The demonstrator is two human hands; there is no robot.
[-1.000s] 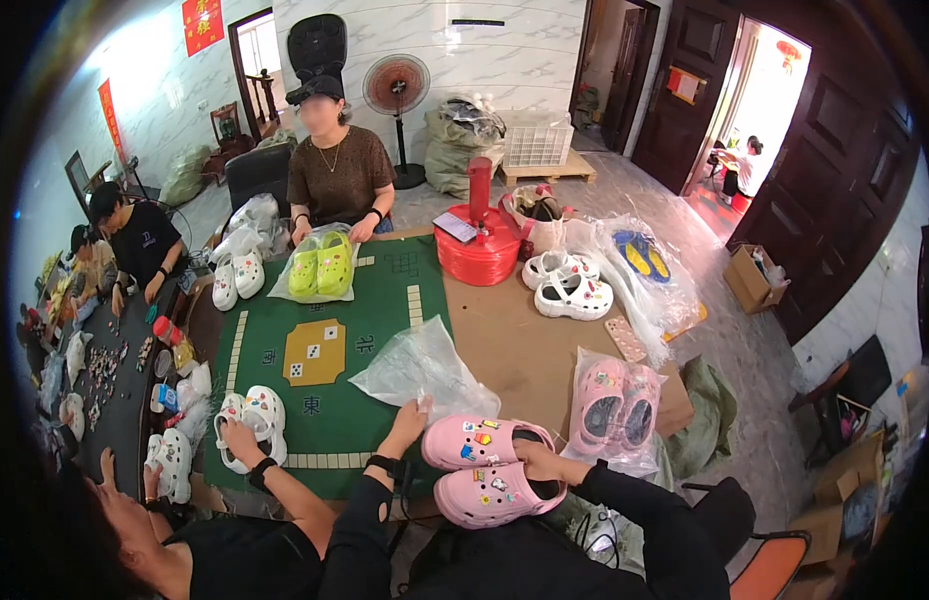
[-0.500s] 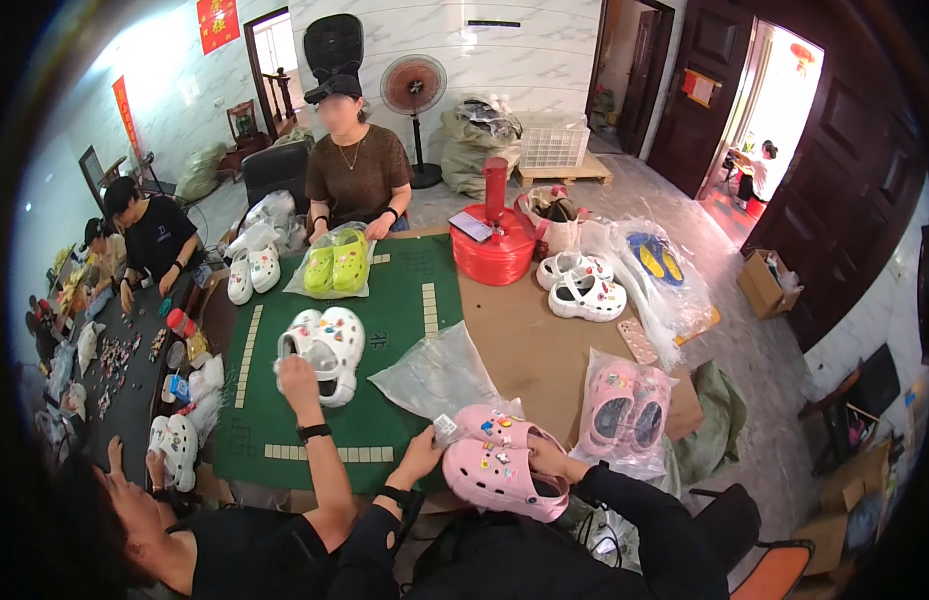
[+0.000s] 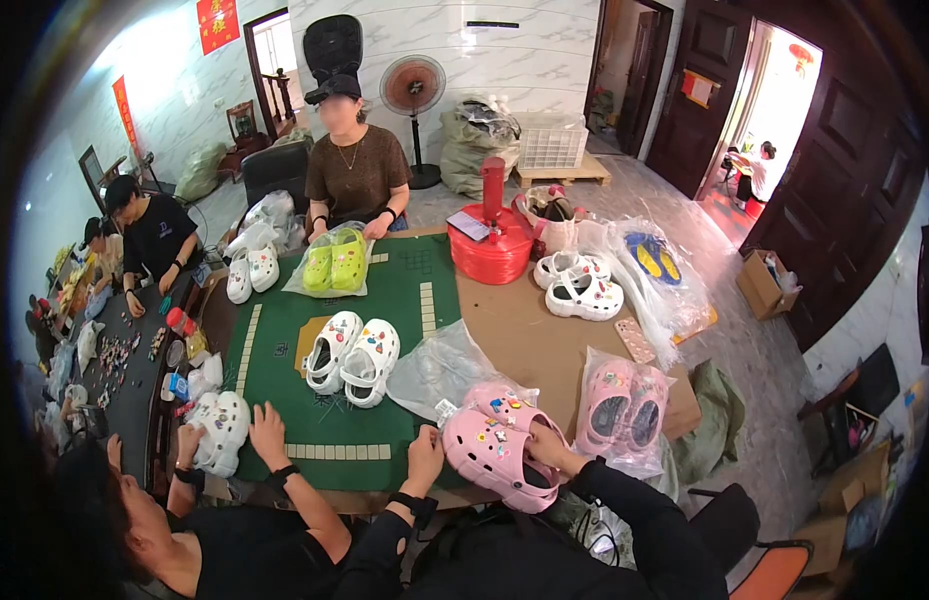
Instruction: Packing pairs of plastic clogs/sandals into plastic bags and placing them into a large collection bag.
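A pair of pink clogs (image 3: 489, 440) with colourful charms is held together at the table's near edge. My right hand (image 3: 552, 450) reaches into the opening of the right clog and grips it; part of the fingers is hidden inside. Just left of the pair, my left hand (image 3: 424, 462) is closed, its fingertips pinched near the clogs' side. What it holds, if anything, is too small to make out. A small white tag (image 3: 445, 411) shows above that hand, by the clogs. Behind them lies a clear plastic bag (image 3: 439, 365), partly covered by the pink pair.
White clogs (image 3: 351, 358) stand on the green mat (image 3: 404, 300). Bagged pink clogs (image 3: 624, 410) lie to the right, a red tape-like roll (image 3: 491, 250) farther back. At left, a co-worker holds white clogs (image 3: 220, 432). Another person sits across beside bagged green clogs (image 3: 332, 262).
The co-worker's hand has let go of the white clogs on the mat, which now sit farther right, and has drawn back left to another white pair. My left hand's fingers have shifted below the tag.
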